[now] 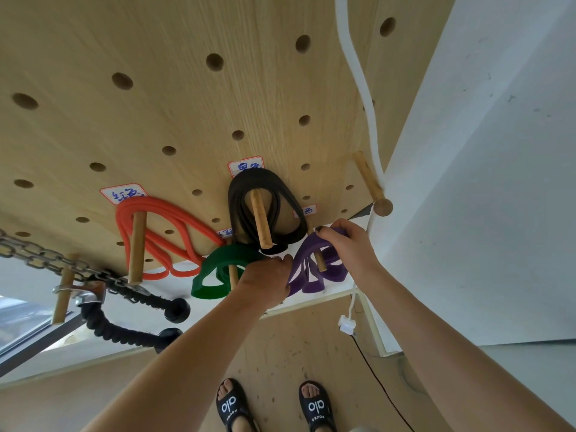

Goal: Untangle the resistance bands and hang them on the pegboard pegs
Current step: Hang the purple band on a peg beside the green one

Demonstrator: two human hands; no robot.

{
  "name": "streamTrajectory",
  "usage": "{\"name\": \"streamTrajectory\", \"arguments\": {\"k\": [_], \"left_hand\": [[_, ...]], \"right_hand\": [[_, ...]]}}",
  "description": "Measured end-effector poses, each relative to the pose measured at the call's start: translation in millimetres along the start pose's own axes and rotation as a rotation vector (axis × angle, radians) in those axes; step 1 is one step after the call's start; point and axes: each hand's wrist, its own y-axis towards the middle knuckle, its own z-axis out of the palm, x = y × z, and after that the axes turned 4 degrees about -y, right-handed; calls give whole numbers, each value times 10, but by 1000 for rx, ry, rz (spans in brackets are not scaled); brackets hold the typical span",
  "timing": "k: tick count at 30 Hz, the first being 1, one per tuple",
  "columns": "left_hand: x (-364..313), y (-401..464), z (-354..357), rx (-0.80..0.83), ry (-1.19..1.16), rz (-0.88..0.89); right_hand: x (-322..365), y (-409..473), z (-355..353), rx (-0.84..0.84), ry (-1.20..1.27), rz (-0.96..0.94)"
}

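On its peg point(320, 263), purple band point(308, 275) drooping floorward

Your left hand point(265, 280) covers part of the purple band point(314, 266) and the end of the green band point(218, 272), so you cannot see how your fingers hold them. The black band point(265, 182) hides part of the label point(246, 166) above it. The blue writing there is too small to read. The chain point(40, 257) runs off the left edge.
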Motion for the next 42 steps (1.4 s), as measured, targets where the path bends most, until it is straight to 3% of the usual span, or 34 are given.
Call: {"name": "streamTrajectory", "arguments": {"k": [7,16,31,42], "left_hand": [[-45,40,-18,113,124,-84],[-30,113,170,244,411,-17],[-1,183,303,245,444,-38],[-116,203,82,44,310,-36]], "right_hand": [[-60,40,26,13,-26,6],[-132,51,25,1,-24,14],[-155,20,98,-7,-11,31],[-134,97,99,-20,-47,20]]}}
